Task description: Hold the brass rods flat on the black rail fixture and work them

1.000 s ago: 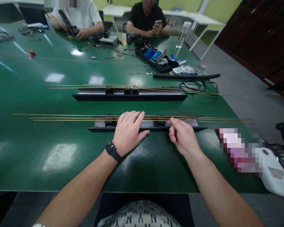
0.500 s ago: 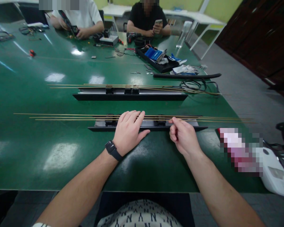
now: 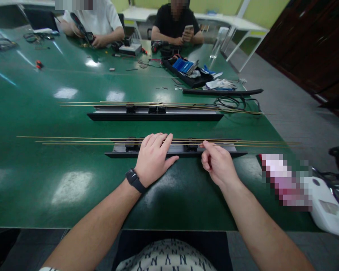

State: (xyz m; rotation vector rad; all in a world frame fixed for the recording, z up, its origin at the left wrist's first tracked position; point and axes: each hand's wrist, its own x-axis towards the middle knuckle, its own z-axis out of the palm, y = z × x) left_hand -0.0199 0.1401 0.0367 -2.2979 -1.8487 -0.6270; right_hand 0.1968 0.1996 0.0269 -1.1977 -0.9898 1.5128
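A dark, shallow rail point(image 3: 175, 154) with a pale metal inside lies crosswise in front of me. Black blocks point(image 3: 191, 144) sit in it, and three thin brass-coloured rods point(image 3: 81, 138) run lengthwise along its top, jutting past both ends. My left hand point(image 3: 154, 154) rests flat across the rods and rail, fingers together and thumb out, covering their middle. At the right-hand block, my right hand point(image 3: 218, 160) is closed, thumb and forefinger pinched at the rods; the fingers partly hide the exact grip. Behind lies a second rail point(image 3: 155, 117) with similar rods point(image 3: 79, 105) over it.
A black strip point(image 3: 223, 92), coiled cable point(image 3: 231, 101) and black tray point(image 3: 197, 81) of blue items lie farther back. A white object point(image 3: 330, 207) and a blurred-out item point(image 3: 285, 180) are at the right edge. Two people sit opposite, one holding a phone point(image 3: 189, 28).
My right fingertips have shifted very slightly left along the rods. The left hand stays in place on the rail, and the rods and rails look unmoved.
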